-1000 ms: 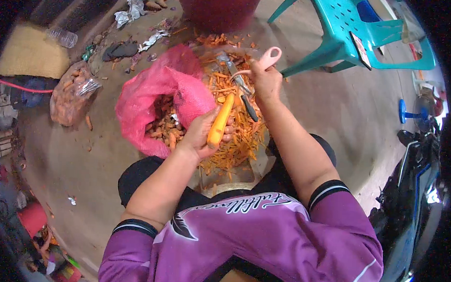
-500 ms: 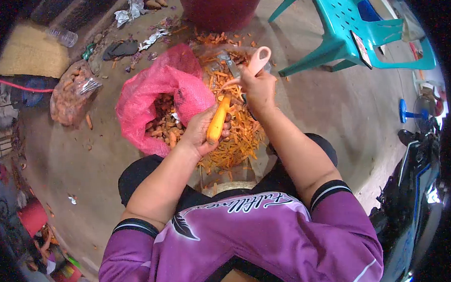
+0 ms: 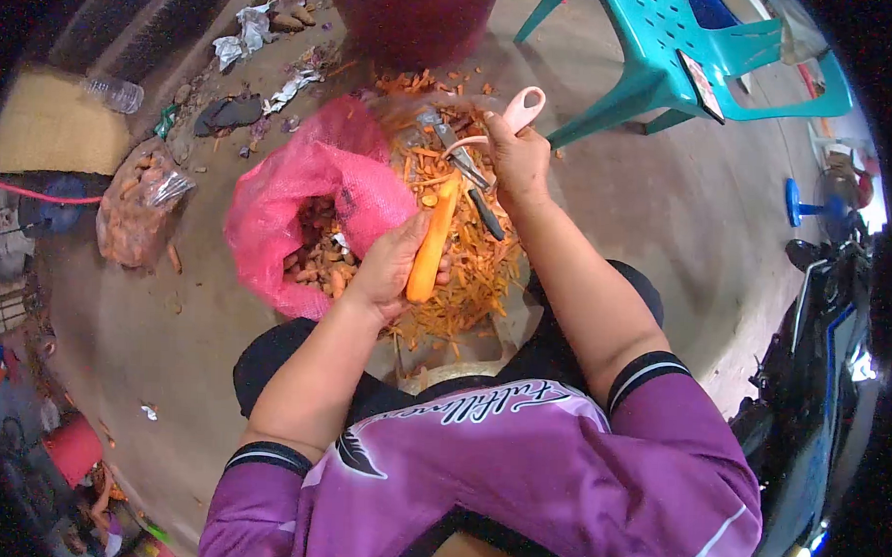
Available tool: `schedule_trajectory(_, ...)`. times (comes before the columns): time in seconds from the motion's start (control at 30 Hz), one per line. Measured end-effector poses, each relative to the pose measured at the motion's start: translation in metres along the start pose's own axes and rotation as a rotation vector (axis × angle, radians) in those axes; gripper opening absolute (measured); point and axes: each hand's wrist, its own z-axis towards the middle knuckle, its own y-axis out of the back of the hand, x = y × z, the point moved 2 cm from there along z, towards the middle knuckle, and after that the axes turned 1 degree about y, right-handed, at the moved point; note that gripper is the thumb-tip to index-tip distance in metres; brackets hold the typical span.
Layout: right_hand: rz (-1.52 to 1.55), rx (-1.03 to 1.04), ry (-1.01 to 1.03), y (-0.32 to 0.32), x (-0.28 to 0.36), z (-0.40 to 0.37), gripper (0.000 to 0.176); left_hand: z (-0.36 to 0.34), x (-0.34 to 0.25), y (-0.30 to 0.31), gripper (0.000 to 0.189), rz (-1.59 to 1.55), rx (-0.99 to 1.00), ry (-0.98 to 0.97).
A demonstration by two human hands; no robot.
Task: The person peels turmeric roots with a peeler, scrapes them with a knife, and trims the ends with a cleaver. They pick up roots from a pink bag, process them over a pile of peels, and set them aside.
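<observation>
My left hand is wrapped round a peeled orange carrot, which points away from me. A peeler with a pale pink handle is gripped in my right hand, its head just beyond the carrot's far tip. Beneath both hands spreads a heap of orange peelings. On the heap lies a knife with a dark handle, partly covered by my right hand's side. A pink woven sack stands open left of my left hand, with unpeeled carrots inside.
A clear plastic bag of carrots rests on the floor to the left. Ahead are a dark red tub and a green plastic chair with a phone-like slab on it. A motorcycle is at the right edge.
The peeler has come away from the carrot, with my right hand a little farther forward and right. The carrot looks brighter and more upright in view. The knife's dark handle now shows.
</observation>
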Motion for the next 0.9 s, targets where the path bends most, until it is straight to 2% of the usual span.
schedule_trajectory(0.03, 0.052, -0.002, -0.027, -0.002, 0.006, -0.002, 0.031, -0.001, -0.002, -0.002, 0.034, 0.030, -0.013, 0.000)
schedule_trajectory(0.17, 0.166, 0.247, -0.159, -0.015, 0.025, -0.030, 0.030, -0.005, -0.005, -0.003, 0.032, 0.095, -0.034, 0.011)
schedule_trajectory(0.27, 0.085, 0.102, -0.039, -0.014, 0.018, -0.013, 0.021, -0.004, -0.003, 0.000, 0.032, 0.103, 0.015, 0.025)
schedule_trajectory(0.3, 0.084, 0.044, -0.135, -0.004, 0.018, -0.010, 0.020, -0.005, -0.002, 0.000, 0.032, 0.134, 0.016, 0.004)
schedule_trajectory(0.33, 0.215, 0.053, -0.151, -0.003, 0.021, -0.009, 0.021, -0.005, -0.003, 0.001, 0.033, 0.166, 0.018, -0.016)
schedule_trajectory(0.43, 0.114, 0.168, -0.173, -0.010, 0.028, -0.022, 0.022, -0.002, 0.000, -0.003, 0.035, 0.322, -0.097, -0.172)
schedule_trajectory(0.5, 0.042, 0.287, -0.153, -0.017, 0.031, -0.036, 0.021, -0.004, -0.004, -0.005, 0.033, 0.457, -0.118, -0.185)
schedule_trajectory(0.6, -0.029, 0.166, 0.002, -0.009, 0.009, -0.012, 0.022, -0.002, -0.003, -0.004, 0.031, 0.583, -0.161, -0.297)
schedule_trajectory(0.63, -0.018, 0.127, -0.011, -0.007, 0.016, -0.011, 0.023, -0.001, -0.003, -0.004, 0.030, 0.613, -0.178, -0.352)
schedule_trajectory(0.73, -0.040, 0.230, -0.047, -0.014, 0.029, -0.031, 0.026, -0.004, -0.009, -0.007, 0.030, 0.920, -0.287, -0.379)
schedule_trajectory(0.77, -0.129, 0.280, -0.051, -0.016, 0.030, -0.039, 0.027, -0.004, -0.009, -0.007, 0.029, 0.902, -0.294, -0.384)
schedule_trajectory(0.83, -0.069, 0.204, -0.063, -0.014, 0.019, -0.028, 0.025, -0.003, -0.007, -0.005, 0.026, 0.868, -0.308, -0.391)
schedule_trajectory(0.9, -0.044, 0.105, -0.021, -0.006, 0.005, -0.008, 0.024, 0.000, -0.004, 0.003, 0.023, 0.975, -0.318, -0.513)
